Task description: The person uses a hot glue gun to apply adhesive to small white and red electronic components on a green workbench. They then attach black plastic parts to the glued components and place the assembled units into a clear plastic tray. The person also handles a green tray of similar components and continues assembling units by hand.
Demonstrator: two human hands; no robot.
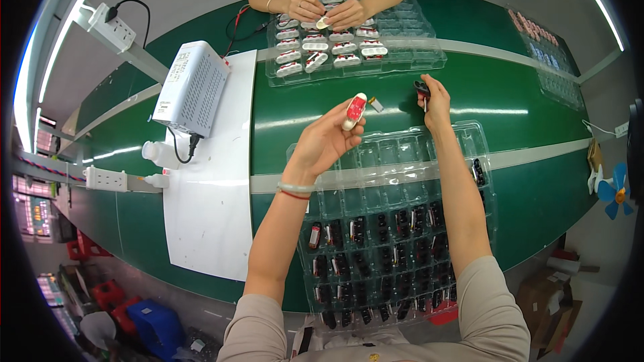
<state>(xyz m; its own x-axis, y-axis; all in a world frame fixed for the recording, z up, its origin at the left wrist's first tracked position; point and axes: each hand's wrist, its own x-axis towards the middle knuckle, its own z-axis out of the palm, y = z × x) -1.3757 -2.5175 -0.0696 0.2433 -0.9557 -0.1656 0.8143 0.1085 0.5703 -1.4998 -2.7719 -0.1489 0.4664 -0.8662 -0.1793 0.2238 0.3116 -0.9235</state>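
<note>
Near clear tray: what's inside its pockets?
The near clear tray holds small black parts in its closer rows; the far rows look empty. The right forearm covers some pockets, so their contents can't be seen.

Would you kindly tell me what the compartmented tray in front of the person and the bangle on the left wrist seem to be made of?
Tray: thin clear plastic, glossy; the green table shows through it. Bangle: pale, smooth and translucent-looking, perhaps jade or glass; cannot tell which.

Short beige sleeves (pixel 493 308) cover both upper arms and end at about the elbow, leaving the forearms bare. The left wrist wears a pale bangle (pixel 296 188) with a thin red string (pixel 294 195) just beside it
</note>
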